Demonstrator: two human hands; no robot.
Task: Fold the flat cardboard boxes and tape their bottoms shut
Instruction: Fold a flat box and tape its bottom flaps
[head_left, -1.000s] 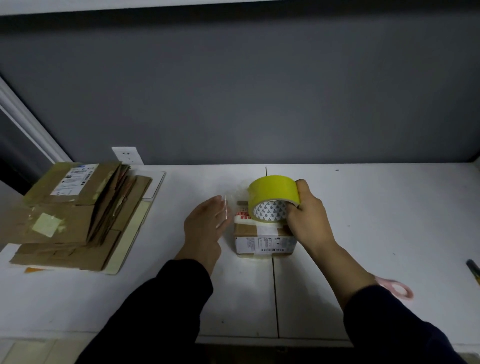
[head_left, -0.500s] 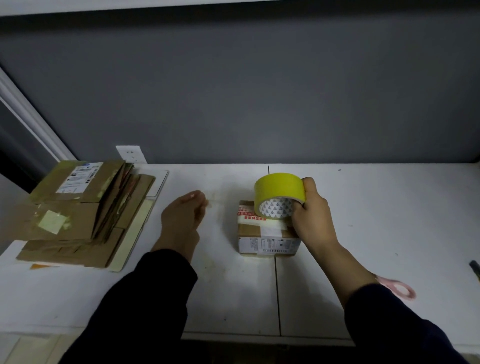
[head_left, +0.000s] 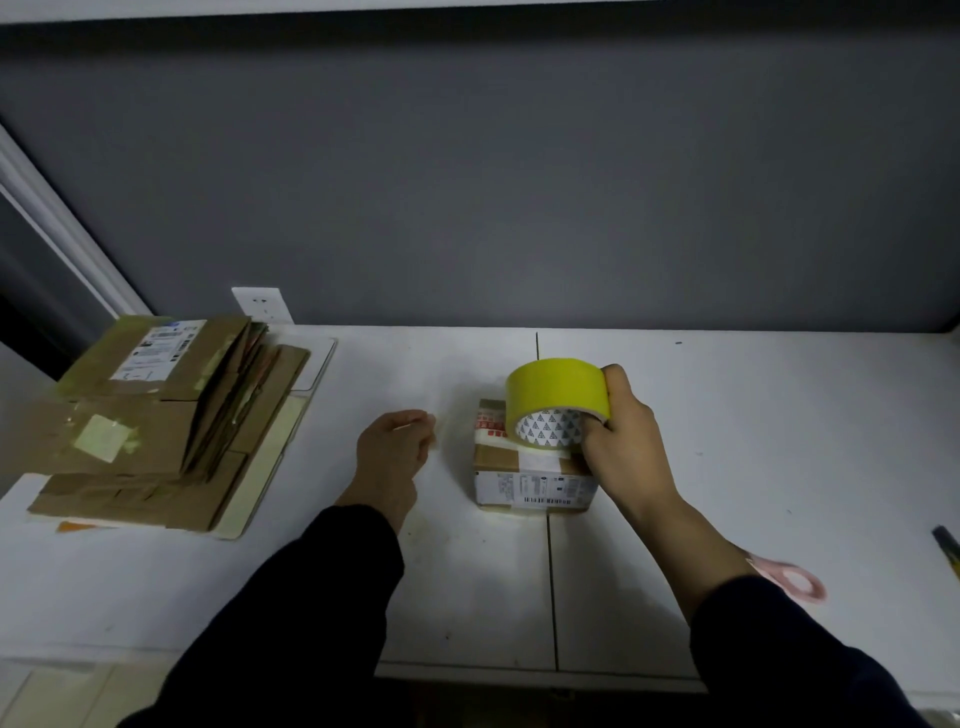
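A small folded cardboard box (head_left: 524, 475) with printed labels stands at the middle of the white table (head_left: 753, 426). My right hand (head_left: 623, 441) grips a yellow tape roll (head_left: 556, 400) that rests on the box top. A pale strip of tape lies across that top. My left hand (head_left: 392, 452) hovers to the left of the box, fingers curled, pinching what looks like the faint free end of the tape (head_left: 439, 427). A stack of flat cardboard boxes (head_left: 156, 415) lies at the table's left end.
Pink-handled scissors (head_left: 795, 582) lie near the front edge, partly hidden by my right forearm. A dark tool (head_left: 948, 545) pokes in at the right border. A wall socket (head_left: 262, 305) sits behind the stack. A grey wall bounds the table's back.
My left hand has drawn away from the box to the left, its fingers curling in. My right hand and the tape roll have stayed on the box.
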